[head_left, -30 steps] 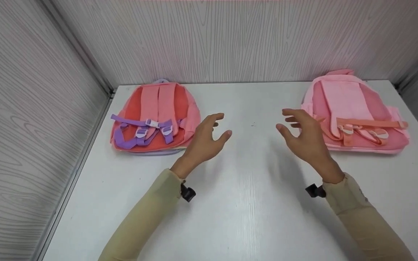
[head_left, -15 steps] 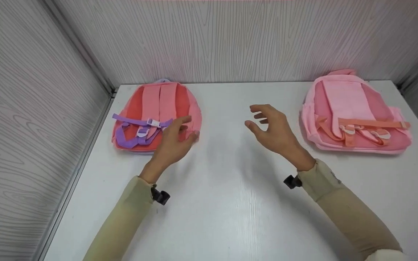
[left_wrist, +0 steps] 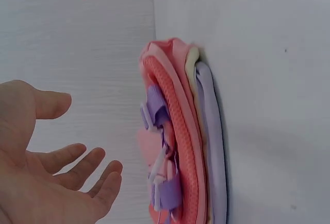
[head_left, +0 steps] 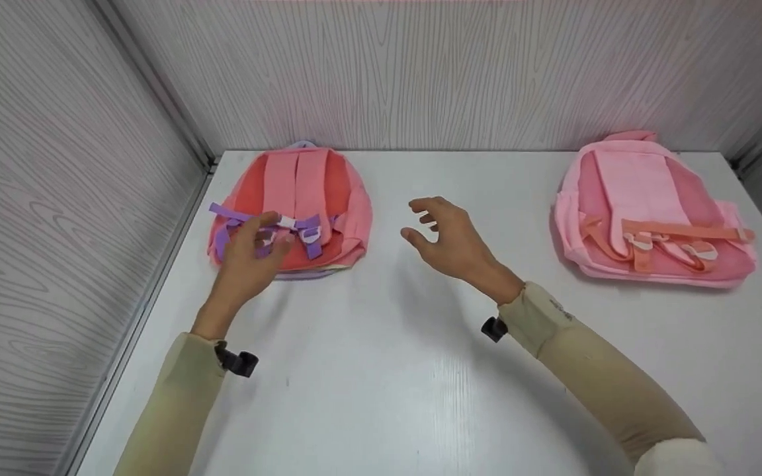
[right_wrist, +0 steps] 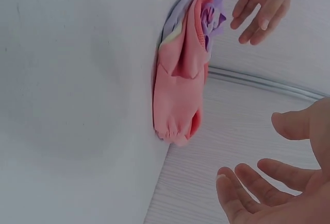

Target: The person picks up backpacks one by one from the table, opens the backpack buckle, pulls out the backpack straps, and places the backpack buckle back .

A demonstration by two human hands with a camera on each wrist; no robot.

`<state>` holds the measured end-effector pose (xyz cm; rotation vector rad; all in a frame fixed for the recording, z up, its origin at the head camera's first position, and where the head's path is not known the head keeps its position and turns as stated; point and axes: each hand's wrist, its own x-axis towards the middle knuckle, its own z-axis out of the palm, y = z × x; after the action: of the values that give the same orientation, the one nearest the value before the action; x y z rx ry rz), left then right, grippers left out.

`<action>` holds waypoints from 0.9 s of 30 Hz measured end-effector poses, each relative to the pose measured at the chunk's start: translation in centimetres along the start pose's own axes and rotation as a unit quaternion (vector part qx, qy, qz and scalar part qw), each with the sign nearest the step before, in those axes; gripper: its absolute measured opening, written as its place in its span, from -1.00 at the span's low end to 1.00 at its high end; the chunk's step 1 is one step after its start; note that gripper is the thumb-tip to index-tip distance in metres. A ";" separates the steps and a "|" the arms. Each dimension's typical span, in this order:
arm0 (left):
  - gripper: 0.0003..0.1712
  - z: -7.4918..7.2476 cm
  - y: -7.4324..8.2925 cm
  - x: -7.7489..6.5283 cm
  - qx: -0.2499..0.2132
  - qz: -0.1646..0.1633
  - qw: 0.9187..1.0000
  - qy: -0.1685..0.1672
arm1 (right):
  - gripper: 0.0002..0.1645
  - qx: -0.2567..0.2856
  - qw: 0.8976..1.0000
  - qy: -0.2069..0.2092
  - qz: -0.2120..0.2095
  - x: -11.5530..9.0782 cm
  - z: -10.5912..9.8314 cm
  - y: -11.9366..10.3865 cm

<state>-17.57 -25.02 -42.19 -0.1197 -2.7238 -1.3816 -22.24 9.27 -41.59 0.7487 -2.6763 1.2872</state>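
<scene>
A coral backpack (head_left: 351, 218) with purple straps lies on the left of the white table (head_left: 368, 370), its shoulder straps facing up. My left hand (head_left: 249, 264) hovers over its lower left part with fingers loosely bent, and covers some of the straps and a buckle. The left wrist view shows a gap between that hand and the coral backpack (left_wrist: 185, 131). My right hand (head_left: 450, 241) hangs in the air to the right of this backpack, fingers spread and holding nothing. Further right lies a pink backpack (head_left: 645, 185) with orange straps, apart from both hands.
A grey wood-grain panel (head_left: 421, 73) rises behind the table, close to the tops of both backpacks. Another such panel (head_left: 43, 231) stands along the left side. Each wrist carries a small black camera mount (head_left: 239, 362).
Both hands have moved left. The left hand has passed from the right side of the coral backpack to its lower left part; the right hand has left the pink backpack's side and come nearer the coral one.
</scene>
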 end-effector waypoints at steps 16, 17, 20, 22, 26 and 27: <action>-0.29 -4.6 -2.5 1.1 -0.020 -0.066 0.996 0.059 | -0.39 0.037 0.999 -0.008 0.007 2.4 6.3 0.1; -0.30 -4.8 -2.8 1.3 -0.023 -0.071 0.995 0.063 | -0.39 0.040 0.999 -0.003 0.008 2.5 6.6 0.0; -0.30 -5.4 -3.6 1.8 -0.019 -0.088 0.993 0.072 | -0.37 0.047 0.999 0.002 0.009 2.9 7.5 0.0; -0.29 -5.9 -4.2 2.1 -0.017 -0.099 0.992 0.075 | -0.37 0.050 0.999 0.001 0.013 3.0 8.1 0.0; -0.28 -6.8 -5.1 2.7 -0.006 -0.122 0.989 0.085 | -0.35 0.058 0.998 0.001 0.025 3.2 9.0 0.2; -0.28 -7.1 -5.4 2.8 -0.007 -0.129 0.988 0.087 | -0.35 0.059 0.998 0.001 0.028 3.2 9.1 0.2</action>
<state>-20.67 -33.80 -42.00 0.3486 -2.6562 -1.3953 -23.93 1.25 -46.78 0.6896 -2.6562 1.4688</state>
